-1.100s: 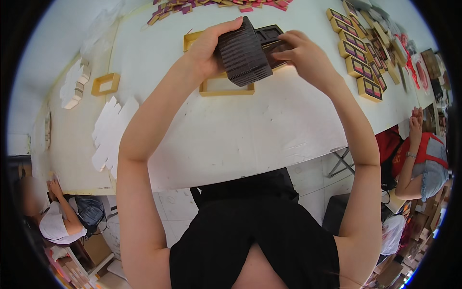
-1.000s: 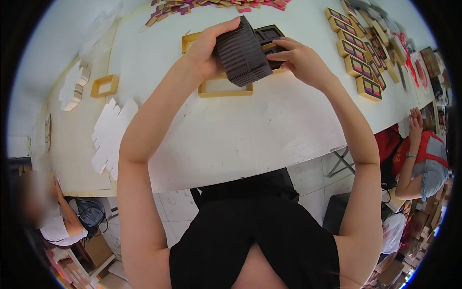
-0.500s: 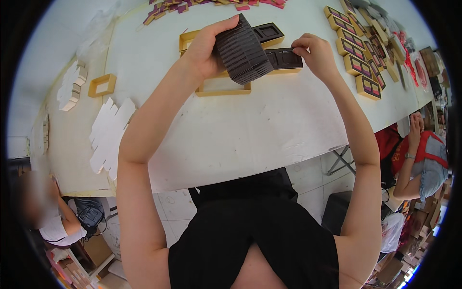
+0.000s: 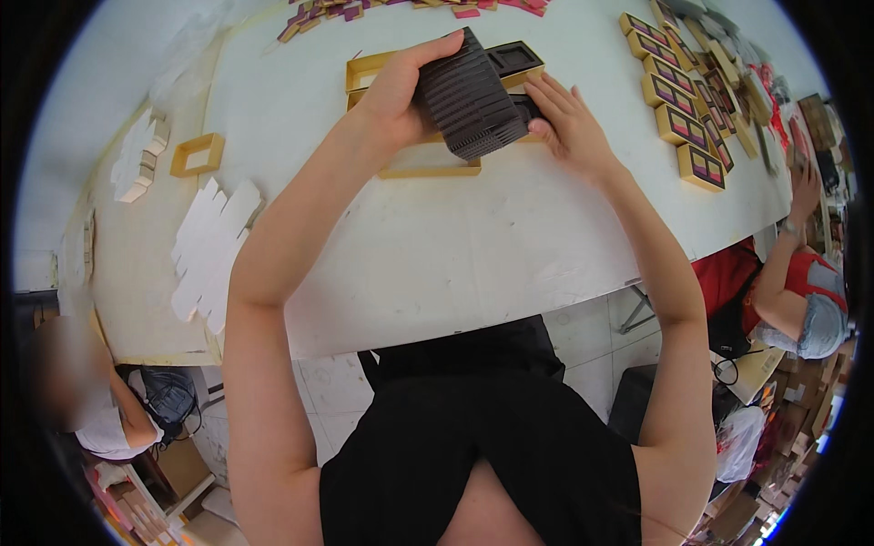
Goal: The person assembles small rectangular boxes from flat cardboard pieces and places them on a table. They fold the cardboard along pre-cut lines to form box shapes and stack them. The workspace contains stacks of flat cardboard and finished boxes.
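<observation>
Wearer: a person in a black top stands at the near edge of the white table (image 4: 437, 255), both bare forearms reaching up over it.
Left hand (image 4: 396, 91): curled around the stack of dark trays (image 4: 466, 98), thumb along the stack's top edge, fingers hidden behind it; the stack is held tilted just above the table.
Right hand (image 4: 566, 123): fingers spread and laid flat, fingertips pressed on a single dark tray (image 4: 526, 107) that shows just right of the stack; whether it pinches that tray cannot be told.
Stack of dark trays: ribbed edges face the camera; it sits over the gold-rimmed open box (image 4: 428, 164), which lies on the table directly beneath it.
Beyond the stack: another gold box (image 4: 364, 71) and one more dark moulded insert (image 4: 513, 58), touching the stack's far side.
Left of the stack: a small empty gold frame box (image 4: 198, 155) well apart, flat white card blanks (image 4: 211, 246) nearer the table's edge, and more white pieces (image 4: 141, 168) beside the frame box.
Right of the stack: rows of finished gold boxes with purple panels (image 4: 678, 118) running toward the table's far right corner.
Far edge: small pink and gold pieces (image 4: 319, 16) scattered well beyond the stack.
Bystanders: a person in red (image 4: 783, 282) sits past the table's right end; another, in white (image 4: 100, 419), is below its left end.
</observation>
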